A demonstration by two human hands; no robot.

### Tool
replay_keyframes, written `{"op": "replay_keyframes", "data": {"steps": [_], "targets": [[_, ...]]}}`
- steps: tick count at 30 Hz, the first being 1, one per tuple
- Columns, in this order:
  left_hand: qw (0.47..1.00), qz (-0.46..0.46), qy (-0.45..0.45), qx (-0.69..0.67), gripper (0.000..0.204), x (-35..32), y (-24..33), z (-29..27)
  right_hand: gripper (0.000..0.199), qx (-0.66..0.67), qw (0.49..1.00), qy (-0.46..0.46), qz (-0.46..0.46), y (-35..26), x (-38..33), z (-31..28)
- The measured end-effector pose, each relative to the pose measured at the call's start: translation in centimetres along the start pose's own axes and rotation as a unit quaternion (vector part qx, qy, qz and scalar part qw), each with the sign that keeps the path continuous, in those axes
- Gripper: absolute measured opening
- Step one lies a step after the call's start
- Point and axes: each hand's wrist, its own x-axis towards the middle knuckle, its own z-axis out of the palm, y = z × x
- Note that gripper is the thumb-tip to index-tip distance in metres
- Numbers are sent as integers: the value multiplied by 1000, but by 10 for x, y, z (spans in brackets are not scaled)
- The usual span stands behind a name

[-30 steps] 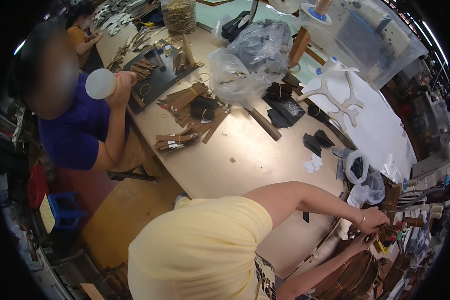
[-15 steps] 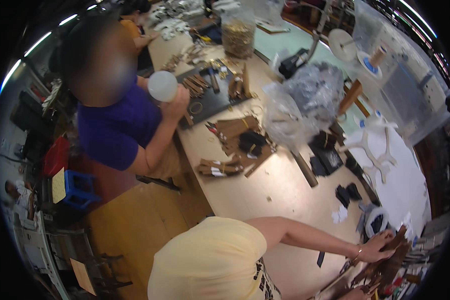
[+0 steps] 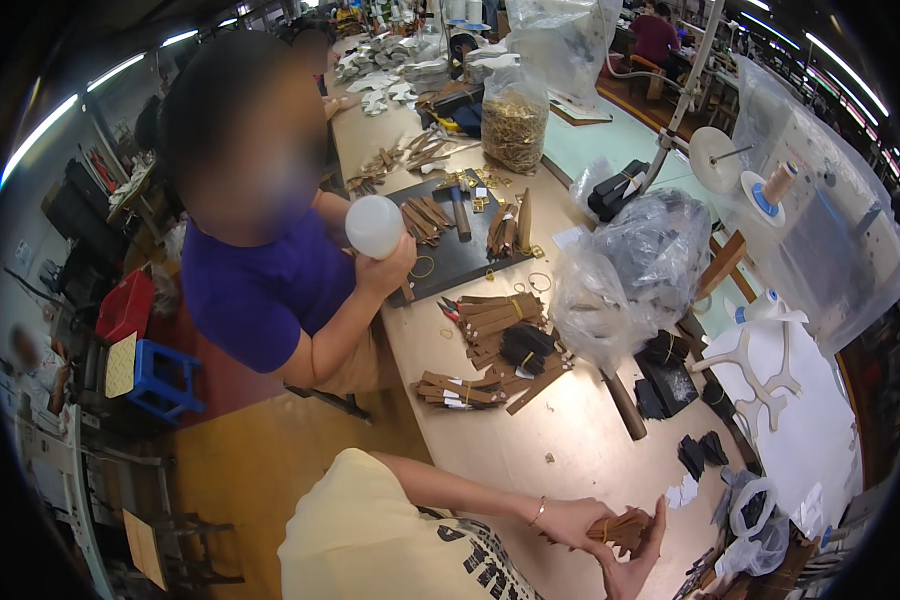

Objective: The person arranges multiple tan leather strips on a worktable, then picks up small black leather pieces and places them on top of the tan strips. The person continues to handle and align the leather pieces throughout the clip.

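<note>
Resting between both hands (image 3: 568, 522), brown strips (image 3: 624, 530)

Both hands (image 3: 572, 518) rnd brn strip bundle (image 3: 622, 530), pale tbl (image 3: 585, 445) below, blk pcs (image 3: 692, 457) nr

At the left of the frame a blue stool (image 3: 166, 380) is seen, with a red crate (image 3: 124, 304) placed just above it; at upper left, a strip light (image 3: 115, 73) is mounted. At top centre a clear bag (image 3: 515, 125) is filled with gold-coloured pieces. At upper right a thread spool (image 3: 778, 185) is set near a pale disc (image 3: 712, 150)
</note>
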Motion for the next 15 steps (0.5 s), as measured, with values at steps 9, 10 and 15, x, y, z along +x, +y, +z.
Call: {"op": "replay_keyframes", "data": {"steps": [9, 10, 15], "targets": [[997, 25, -12, -71, 24, -26, -32, -9, 50, 97, 985, 52, 133, 108, -17, 40], [992, 13, -42, -117, 22, -27, -33, -11, 45, 131, 972, 92, 170, 119, -20, 42], [982, -48, -117, -138, 31, -33, -42, -14, 49, 72, 987, 90, 113, 108, -25, 49]]}}
